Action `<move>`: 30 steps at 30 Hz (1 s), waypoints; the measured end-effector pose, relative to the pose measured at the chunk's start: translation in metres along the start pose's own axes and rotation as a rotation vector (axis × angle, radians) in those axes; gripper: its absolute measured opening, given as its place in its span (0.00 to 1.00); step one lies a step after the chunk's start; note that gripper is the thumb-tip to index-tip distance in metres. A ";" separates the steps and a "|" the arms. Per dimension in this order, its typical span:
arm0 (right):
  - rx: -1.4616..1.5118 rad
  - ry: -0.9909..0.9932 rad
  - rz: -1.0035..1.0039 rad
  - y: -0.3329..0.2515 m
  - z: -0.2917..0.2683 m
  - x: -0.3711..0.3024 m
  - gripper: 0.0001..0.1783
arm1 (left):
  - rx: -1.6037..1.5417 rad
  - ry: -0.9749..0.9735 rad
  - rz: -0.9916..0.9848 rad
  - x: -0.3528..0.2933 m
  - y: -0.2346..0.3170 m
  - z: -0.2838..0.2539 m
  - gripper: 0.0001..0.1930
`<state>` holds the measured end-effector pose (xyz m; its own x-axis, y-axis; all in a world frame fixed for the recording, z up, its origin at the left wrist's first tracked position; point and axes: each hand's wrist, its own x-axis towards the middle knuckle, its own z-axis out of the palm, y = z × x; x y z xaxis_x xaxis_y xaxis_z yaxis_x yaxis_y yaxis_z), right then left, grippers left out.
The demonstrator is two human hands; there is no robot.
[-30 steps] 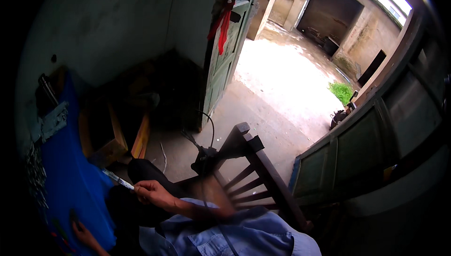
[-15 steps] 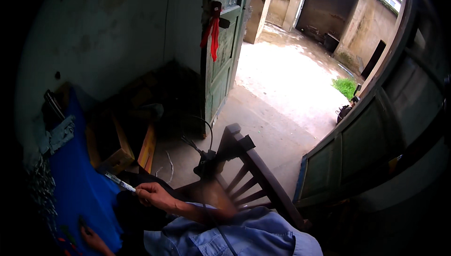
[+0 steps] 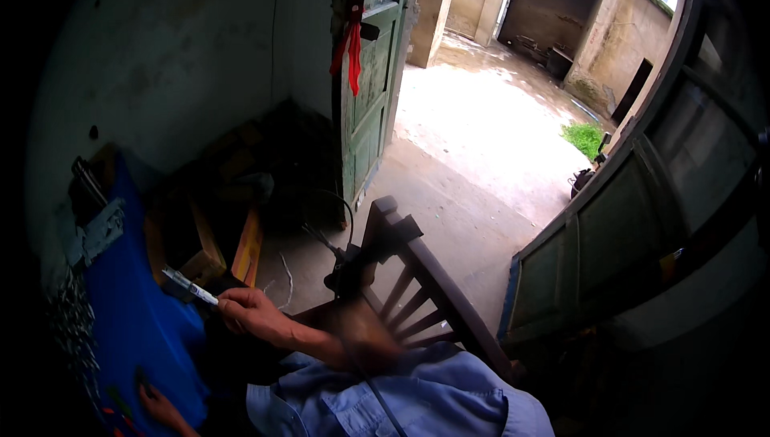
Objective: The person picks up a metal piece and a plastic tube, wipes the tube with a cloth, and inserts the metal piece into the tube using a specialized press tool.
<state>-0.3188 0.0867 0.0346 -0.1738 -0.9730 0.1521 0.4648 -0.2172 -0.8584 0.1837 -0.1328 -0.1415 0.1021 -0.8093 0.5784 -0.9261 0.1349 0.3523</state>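
A slim white pen (image 3: 192, 286) with a greyish front end points up and to the left. My right hand (image 3: 253, 315) is closed round its rear end, above the right edge of a blue cloth (image 3: 132, 292). Low at the left, my left hand (image 3: 160, 409) lies over the cloth, its fingers bent at a small dark thing (image 3: 142, 376) too dim to name. Small red and green things (image 3: 116, 413) lie beside that hand. Along the cloth's left side spreads a heap of small, thin, pale pieces (image 3: 72, 317).
A wooden chair (image 3: 437, 280) with a slatted back stands at centre, a black cable (image 3: 353, 357) passing over my shirt. Behind the cloth sits an open box (image 3: 204, 248). A green door (image 3: 373, 92) with red cloth strips (image 3: 349, 56) opens onto a bright yard (image 3: 481, 124).
My right hand has moved slightly left and up with the pen. My left hand stays in nearly the same place. The whole view has shifted a little.
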 end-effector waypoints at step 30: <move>-0.122 0.002 0.134 0.006 0.079 0.094 0.14 | -0.244 0.094 -0.235 -0.022 0.128 -0.068 0.13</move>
<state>-0.2641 -0.0123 0.0828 -0.1194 -0.9924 0.0312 0.3751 -0.0742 -0.9240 0.0880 -0.0585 -0.0596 0.3457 -0.7796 0.5222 -0.7603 0.0934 0.6428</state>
